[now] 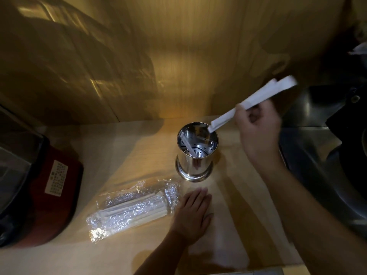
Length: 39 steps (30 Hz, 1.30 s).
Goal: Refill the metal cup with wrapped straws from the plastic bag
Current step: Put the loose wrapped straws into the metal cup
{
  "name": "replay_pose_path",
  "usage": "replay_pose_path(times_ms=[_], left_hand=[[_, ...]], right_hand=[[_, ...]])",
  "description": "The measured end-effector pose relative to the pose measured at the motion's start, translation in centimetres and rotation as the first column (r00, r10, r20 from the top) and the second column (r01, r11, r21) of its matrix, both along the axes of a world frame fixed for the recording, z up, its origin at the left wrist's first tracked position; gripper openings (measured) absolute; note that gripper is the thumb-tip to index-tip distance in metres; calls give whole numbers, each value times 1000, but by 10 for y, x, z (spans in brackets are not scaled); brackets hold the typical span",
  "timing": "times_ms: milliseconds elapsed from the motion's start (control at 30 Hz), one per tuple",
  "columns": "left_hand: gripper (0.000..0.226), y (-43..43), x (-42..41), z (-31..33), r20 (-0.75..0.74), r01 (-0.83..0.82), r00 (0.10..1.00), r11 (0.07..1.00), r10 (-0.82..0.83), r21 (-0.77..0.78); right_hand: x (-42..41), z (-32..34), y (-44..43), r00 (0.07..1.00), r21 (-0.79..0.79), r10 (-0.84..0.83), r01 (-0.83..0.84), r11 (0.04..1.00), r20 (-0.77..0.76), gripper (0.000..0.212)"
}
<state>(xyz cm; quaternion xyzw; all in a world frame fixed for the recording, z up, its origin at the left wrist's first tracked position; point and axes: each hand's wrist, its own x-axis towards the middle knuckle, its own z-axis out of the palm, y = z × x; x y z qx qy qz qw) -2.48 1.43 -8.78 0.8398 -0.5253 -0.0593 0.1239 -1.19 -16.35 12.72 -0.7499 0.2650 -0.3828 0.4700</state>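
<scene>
Right hand (258,132) fingers pinching wrapped straws (252,104) — ends over metal cup (195,151), left hand (193,213) flat.

The right hand (258,128) grips a bunch of wrapped straws (252,103), their lower ends dipping into the metal cup (195,153) standing on the wooden bench (123,147). The left hand (193,213) lies flat, touching the plastic bag (133,207) of straws beside a red appliance (49,193).
</scene>
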Motion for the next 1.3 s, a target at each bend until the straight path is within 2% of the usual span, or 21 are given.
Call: replay_pose_path(times_ms=[67,100,200,267,433,667,733,800,900,1000,1100,1200,1267,1300], left_hand=[[48,0,0,1,0,-1,1000,1000,1,9],[48,0,0,2,1,1,1000,1000,-1,13],[48,0,0,4,-22,14,1000,999,-13,30],[48,0,0,5,-52,17,999,999,-15,41],[49,0,1,7,-75,45,996,995,-38,94],[47,-4,7,33,-77,41,997,993,-33,107],[43,-6,14,44,-180,57,983,990,-33,129],[39,-2,20,55,-208,14,978,988,18,153],[36,19,33,65,-234,-102,966,993,112,52],[27,47,50,71,-210,-224,955,974,209,-47],[17,74,63,75,-199,-369,918,923,343,-109],[21,100,73,71,-163,-443,888,894,429,-62],[31,116,76,65,-143,-444,884,895,445,36],[39,123,76,61,-131,-451,877,886,462,105]], right_hand=[[6,-14,11,980,-63,77,-90,994,-186,3],[9,-21,16,945,-94,108,-143,985,-308,7],[18,-41,20,751,-191,143,-340,921,-645,13],[24,-46,19,680,-227,109,-385,895,-725,11],[29,-41,14,652,-163,141,-383,909,-745,15],[24,-34,31,798,-242,208,-401,883,-565,13],[26,-33,42,812,-225,273,-436,871,-516,10],[28,-35,54,809,-196,345,-480,855,-476,9],[31,-44,73,763,-182,410,-556,811,-499,10],[33,-56,91,725,-267,429,-630,730,-538,12],[37,-74,110,636,-260,487,-729,634,-598,13],[37,-102,127,550,-215,486,-782,585,-679,17],[34,-122,135,481,-211,458,-826,523,-748,23],[33,-132,139,415,-178,443,-857,483,-795,31]])
